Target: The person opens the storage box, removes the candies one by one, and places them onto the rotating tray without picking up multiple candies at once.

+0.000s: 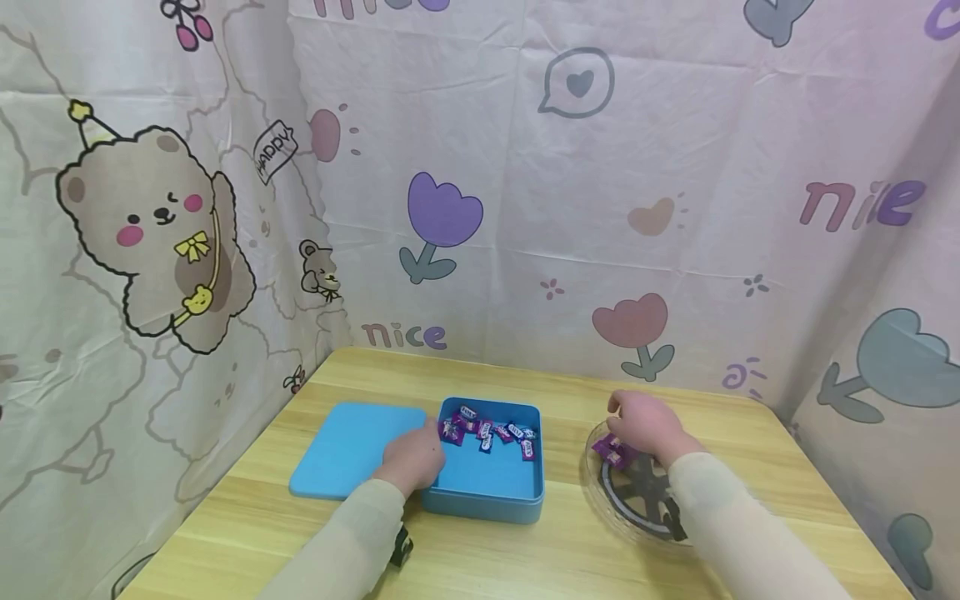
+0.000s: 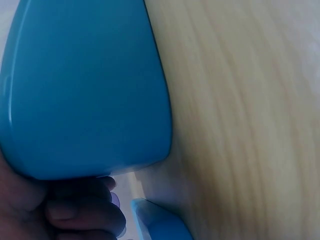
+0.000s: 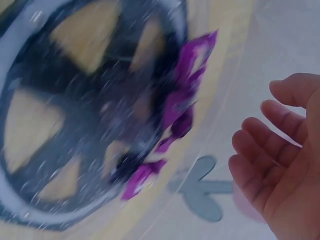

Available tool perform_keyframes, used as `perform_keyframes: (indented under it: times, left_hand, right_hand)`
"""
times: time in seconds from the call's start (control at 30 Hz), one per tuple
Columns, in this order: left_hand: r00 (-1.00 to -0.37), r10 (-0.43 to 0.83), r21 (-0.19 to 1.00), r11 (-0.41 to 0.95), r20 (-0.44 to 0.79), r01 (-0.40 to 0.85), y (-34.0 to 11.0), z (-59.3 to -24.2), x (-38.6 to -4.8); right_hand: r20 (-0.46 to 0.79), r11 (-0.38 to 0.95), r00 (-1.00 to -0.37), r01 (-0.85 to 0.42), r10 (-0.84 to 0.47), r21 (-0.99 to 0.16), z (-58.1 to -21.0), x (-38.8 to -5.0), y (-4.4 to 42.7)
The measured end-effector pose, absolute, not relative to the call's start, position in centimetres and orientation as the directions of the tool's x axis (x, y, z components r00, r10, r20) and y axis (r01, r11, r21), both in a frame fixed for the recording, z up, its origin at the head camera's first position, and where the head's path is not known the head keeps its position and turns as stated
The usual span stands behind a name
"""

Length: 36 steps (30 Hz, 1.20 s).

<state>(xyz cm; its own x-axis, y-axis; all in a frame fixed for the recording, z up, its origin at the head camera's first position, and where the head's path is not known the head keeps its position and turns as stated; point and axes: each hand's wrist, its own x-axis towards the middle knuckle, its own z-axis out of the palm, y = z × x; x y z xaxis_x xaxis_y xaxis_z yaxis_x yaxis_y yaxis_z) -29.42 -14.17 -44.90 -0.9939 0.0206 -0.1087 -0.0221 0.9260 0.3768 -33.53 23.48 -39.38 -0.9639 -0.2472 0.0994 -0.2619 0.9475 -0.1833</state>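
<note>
Left hand point(image 1: 414, 460) is gripping the left edge of a blue box point(image 1: 483, 507), fingers curling against the outside of the wall near a corner in the left wrist view; part of the grip is hiding behind the box. Box is sitting on the wood-grain table point(image 1: 570, 554), with purple and blue wrapped candies point(image 1: 485, 430) lying scattered inside toward its far side, bare blue floor showing nearer the person. Flat blue panel point(image 1: 348, 450) is lying on the table just left of the box, the left hand partly covering its near right corner in the head view. Right hand point(image 1: 647, 423) is hovering at the far side of a clear round dish point(image 1: 594, 492), fingers spreading loosely and bending a little, palm holding nothing in the right wrist view. Purple-wrapped candies point(image 1: 612, 454) are lying inside the dish along its edge, near the right hand but sitting apart from its fingers. A dark spoked ring point(image 1: 641, 479) is showing at the dish; cannot tell whether it is lying in or under it. Pale sleeves point(image 1: 341, 533) are covering both forearms, and a printed cloth point(image 1: 517, 125) is hanging behind the table.
</note>
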Motion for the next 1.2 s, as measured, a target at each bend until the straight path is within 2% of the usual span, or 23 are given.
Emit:
perform_keyframes:
  times: [0.5, 0.87, 1.2]
  left_hand:
    - [-0.994, 0.02, 0.364, 0.931, -0.11, -0.021, -14.1, -45.0, -29.7]
    - [-0.994, 0.025, 0.372, 0.928, -0.108, -0.017, -14.2, -45.1, -29.7]
    - [-0.994, 0.031, 0.373, 0.928, -0.105, -0.01, -14.3, -45.0, -29.7]
  right_hand:
    - [0.14, 0.895, -0.923, -0.383, -0.36, -0.226, -38.6, -32.9, 15.8]
    - [0.159, 0.856, -0.892, -0.45, -0.422, -0.254, -39.1, -32.5, 12.1]
    - [0.106, 0.854, -0.875, -0.483, -0.472, -0.192, -40.7, -33.0, 9.4]
